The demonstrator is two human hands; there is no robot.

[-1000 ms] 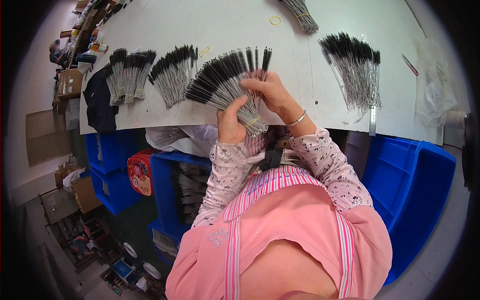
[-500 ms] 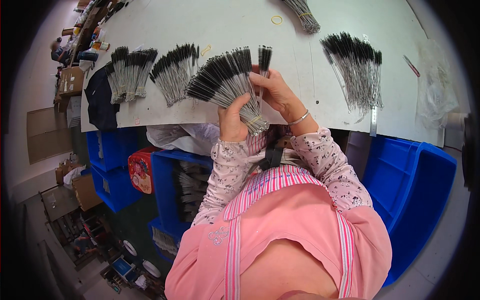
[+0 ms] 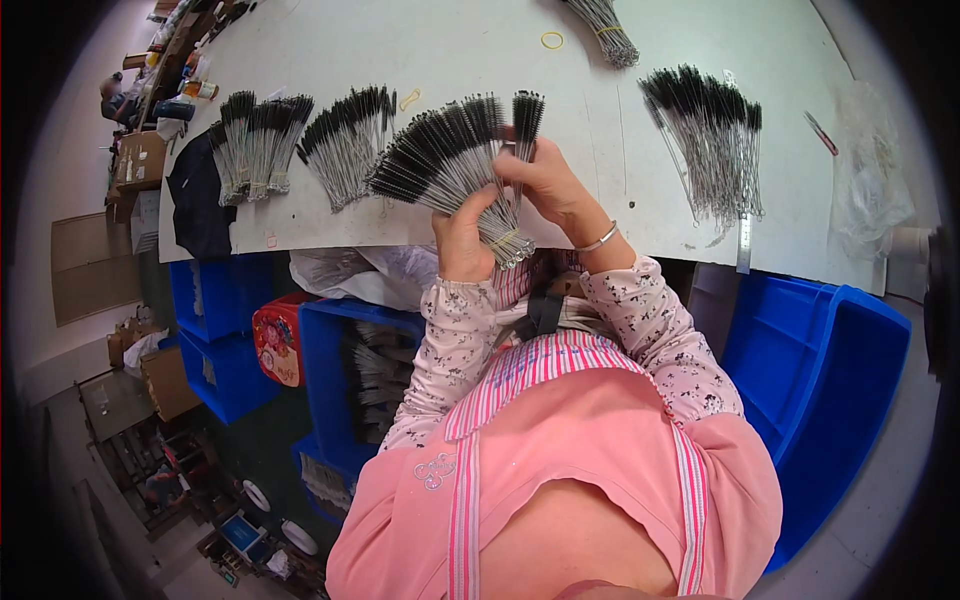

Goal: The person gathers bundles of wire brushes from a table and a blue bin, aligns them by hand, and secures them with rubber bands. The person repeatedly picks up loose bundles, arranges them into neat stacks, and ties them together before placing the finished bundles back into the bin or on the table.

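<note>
A fanned bundle of thin wire brushes [image 3: 435, 150], black bristles away from me and looped wire ends near me, is gripped low by my left hand [image 3: 464, 238]. Its thumb presses across the bare wires, just above a yellow rubber band [image 3: 509, 243] around the looped ends. At the bundle's right side, my right hand [image 3: 548, 182] pinches a few brushes [image 3: 527, 115] set apart from the fan. Their bristle tips rise above the fingers. The fingers behind the wires are partly hidden.
More brushes lie in piles at the left [image 3: 262, 145], beside it [image 3: 347, 145] and at the right [image 3: 705, 140] of the white table [image 3: 480, 50]. A banded bundle [image 3: 605, 30], a loose rubber band [image 3: 552, 40] and tweezers [image 3: 821, 133] are there too. Blue crates [image 3: 810, 370] stand below.
The right thumb and fingers have shifted slightly left against the fan, and the separated cluster looks a little wider. My left hand keeps its grip on the bundle.
</note>
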